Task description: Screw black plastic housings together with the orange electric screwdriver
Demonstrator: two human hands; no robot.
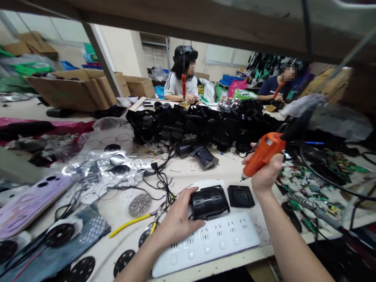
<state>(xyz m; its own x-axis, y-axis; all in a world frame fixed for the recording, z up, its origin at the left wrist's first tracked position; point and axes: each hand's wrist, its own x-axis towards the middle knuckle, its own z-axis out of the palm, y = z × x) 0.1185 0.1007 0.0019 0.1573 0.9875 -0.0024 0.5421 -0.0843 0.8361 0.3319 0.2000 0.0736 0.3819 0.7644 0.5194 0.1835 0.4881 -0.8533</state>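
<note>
My left hand (179, 211) is closed around the left end of a black plastic housing (210, 201) that lies on the bench. Its thumb rests by the near edge, over a white power strip (205, 243). Wrapped in my right hand (266, 172) is an orange electric screwdriver (263, 152), tilted with its tip down and left, above the bench. Just right of the housing sits a small black square part (241, 196), apart from it. Left of my left hand lie yellow-handled pliers (131, 225) and a round heap of small screws (140, 204).
Black plastic parts (199, 121) are piled along the back. Circuit boards (311, 184) and a soldering iron (326, 219) lie at right. Clear plastic trays with discs (113, 160) and a purple phone (35, 201) are at left. Two people sit across the bench.
</note>
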